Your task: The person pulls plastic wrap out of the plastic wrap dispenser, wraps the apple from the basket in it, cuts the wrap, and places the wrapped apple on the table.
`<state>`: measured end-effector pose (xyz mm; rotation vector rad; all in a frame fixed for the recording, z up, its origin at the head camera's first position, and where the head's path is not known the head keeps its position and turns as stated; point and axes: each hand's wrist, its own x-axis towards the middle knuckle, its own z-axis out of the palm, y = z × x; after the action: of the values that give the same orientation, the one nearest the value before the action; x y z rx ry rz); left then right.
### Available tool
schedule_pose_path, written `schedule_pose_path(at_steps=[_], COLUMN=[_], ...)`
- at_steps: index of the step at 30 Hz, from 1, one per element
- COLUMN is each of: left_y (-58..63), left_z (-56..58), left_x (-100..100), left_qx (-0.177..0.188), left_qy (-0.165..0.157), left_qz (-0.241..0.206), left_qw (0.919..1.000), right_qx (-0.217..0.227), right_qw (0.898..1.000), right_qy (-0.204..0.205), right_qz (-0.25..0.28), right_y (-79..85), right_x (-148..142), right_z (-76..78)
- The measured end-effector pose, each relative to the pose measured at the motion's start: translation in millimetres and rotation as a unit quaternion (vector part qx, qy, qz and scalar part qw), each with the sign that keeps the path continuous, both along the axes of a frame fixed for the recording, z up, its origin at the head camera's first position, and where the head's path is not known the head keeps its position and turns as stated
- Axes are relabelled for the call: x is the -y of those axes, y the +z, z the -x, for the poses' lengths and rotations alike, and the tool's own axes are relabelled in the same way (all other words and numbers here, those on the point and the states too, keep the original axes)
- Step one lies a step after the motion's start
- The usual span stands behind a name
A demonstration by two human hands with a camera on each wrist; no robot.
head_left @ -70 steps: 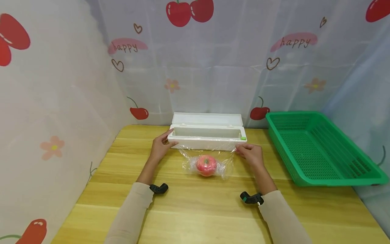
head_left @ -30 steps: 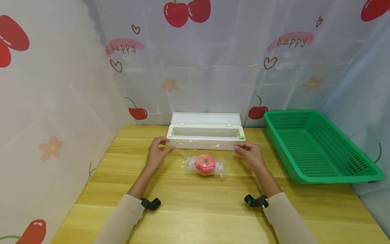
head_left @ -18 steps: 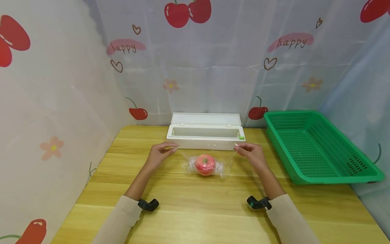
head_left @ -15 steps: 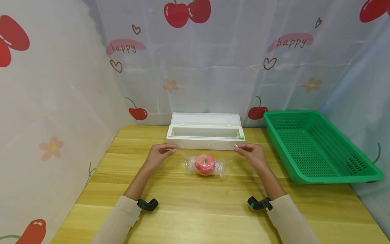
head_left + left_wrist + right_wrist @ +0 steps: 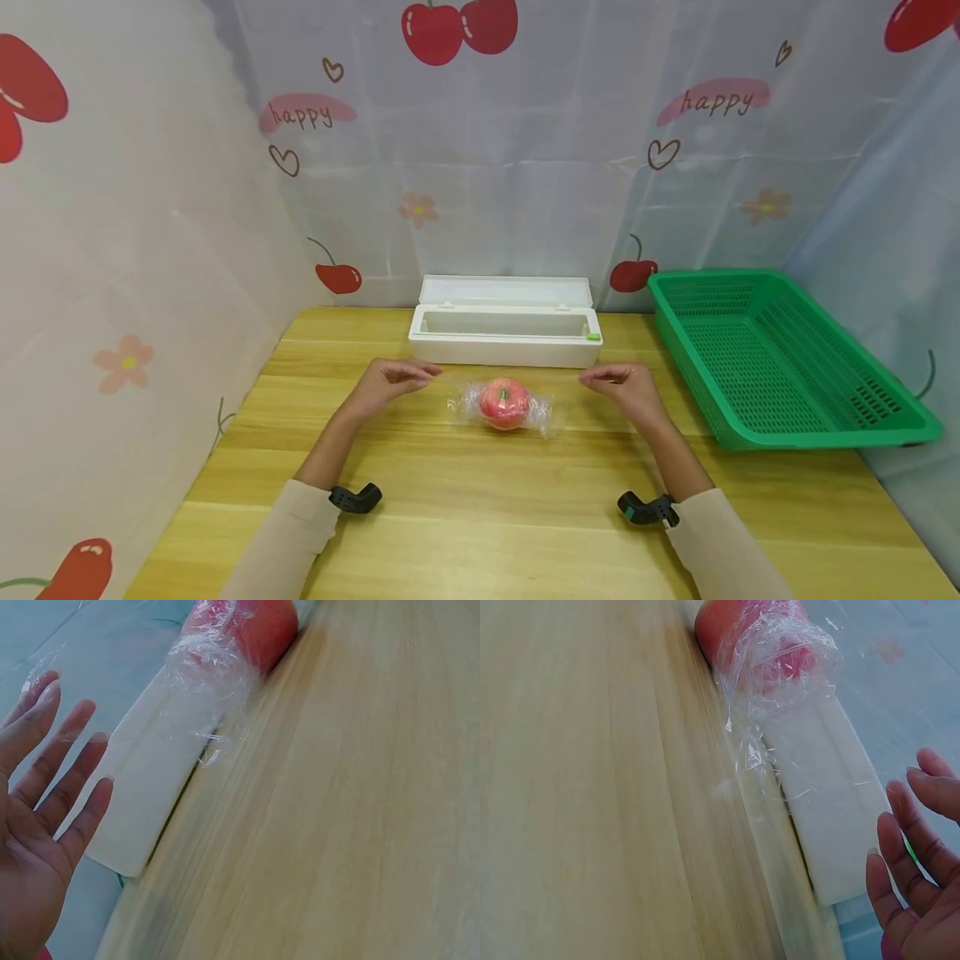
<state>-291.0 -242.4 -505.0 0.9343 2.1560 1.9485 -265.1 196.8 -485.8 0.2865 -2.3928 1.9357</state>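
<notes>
In the head view a red apple [image 5: 504,405], partly covered in crinkled cling film [image 5: 542,414], sits on the table. A clear sheet extends from it toward both hands. My left hand [image 5: 386,387] pinches the sheet's left corner with thumb and index finger; in the left wrist view the other fingers [image 5: 75,802] are spread. My right hand [image 5: 628,392] pinches the right corner, its remaining fingers [image 5: 892,832] loosely bent. Behind the apple stands a white cling film dispenser [image 5: 506,352], lid raised, with a green slider [image 5: 593,337] at its right end.
A green perforated basket [image 5: 795,383] stands at the right of the wooden table [image 5: 480,533]. Printed curtains [image 5: 510,208] hang close behind the dispenser and along both sides. A black wrist device [image 5: 356,498] is worn on the left arm, another [image 5: 647,508] on the right.
My left hand has left the dispenser's left end and taken the film's corner. Both hands have drawn slightly toward me, and the film's far edge has come away from the dispenser's front.
</notes>
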Motion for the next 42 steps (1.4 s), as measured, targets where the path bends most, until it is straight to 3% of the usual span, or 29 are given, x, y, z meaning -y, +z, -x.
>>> schedule_pose_path(at_steps=[5,12,21,27,32,36,42], left_y=[-0.9,-2.4,-8.0,-11.6,-11.5,-9.7,-1.1], left_z=[1.1,1.6,3.2,5.6,7.0,8.0,8.3], left_x=[3.9,6.8,9.3,6.7,12.2,21.4,26.5], left_qx=[0.024,0.021,0.002,-0.019,-0.019,-0.006,0.018], left_qy=[-0.023,-0.03,-0.021,-0.011,-0.021,-0.022,-0.002], left_qz=[0.005,0.041,0.104,0.155,0.138,0.087,0.056], left_qw=[0.9994,0.9985,0.9944,0.9877,0.99,0.9959,0.9983], right_qx=[-0.016,-0.027,-0.045,-0.066,-0.057,-0.042,-0.043], right_qw=[0.999,0.995,0.986,0.981,0.981,0.983,0.984], right_qy=[0.034,0.081,0.081,0.079,0.076,0.075,0.064], right_qz=[-0.021,-0.057,-0.139,-0.161,-0.168,-0.161,-0.163], right_y=[-3.0,-7.5,-11.3,-11.0,-8.6,-5.2,7.8], right_x=[-4.1,-9.7,-7.4,-6.1,-9.4,-13.0,-16.5], right_z=[-1.5,-0.5,0.7,0.1,-0.4,-1.1,-5.2])
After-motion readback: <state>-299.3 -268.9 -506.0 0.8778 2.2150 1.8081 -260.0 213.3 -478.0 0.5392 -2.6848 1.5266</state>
